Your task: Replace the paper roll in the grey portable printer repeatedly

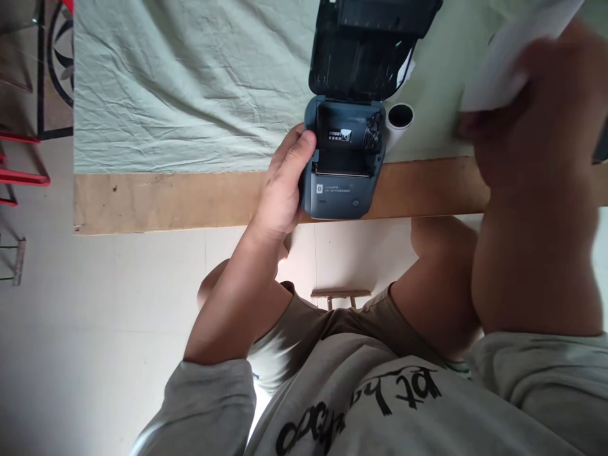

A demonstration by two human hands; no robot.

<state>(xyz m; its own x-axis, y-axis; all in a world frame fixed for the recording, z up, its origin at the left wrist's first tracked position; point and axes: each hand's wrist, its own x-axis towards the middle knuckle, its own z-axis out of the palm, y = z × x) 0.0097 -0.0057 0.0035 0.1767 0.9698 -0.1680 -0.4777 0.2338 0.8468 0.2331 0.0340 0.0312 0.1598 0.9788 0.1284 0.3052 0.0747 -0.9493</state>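
Note:
A dark blue-grey label printer (338, 195) is at the table's front edge with its black lid (361, 57) raised. Its inner bay shows a small white printed label, and no roll can be seen inside. My left hand (287, 180) grips the printer's left side, thumb over the rim. Just right of the printer stands a white paper roll (397, 132) with a dark hollow core. At the upper right, my right hand (546, 95) is closed on a piece of white paper (498, 63). Motion blurs this hand, and its fingertips are partly hidden.
A pale green cloth (190, 88) covers the table, leaving a bare wooden edge (166, 199) along the front. Red metal frames (23, 177) stand on the floor at left. A small wooden stool (341, 294) shows below the table. A dark object is cut off at the right border.

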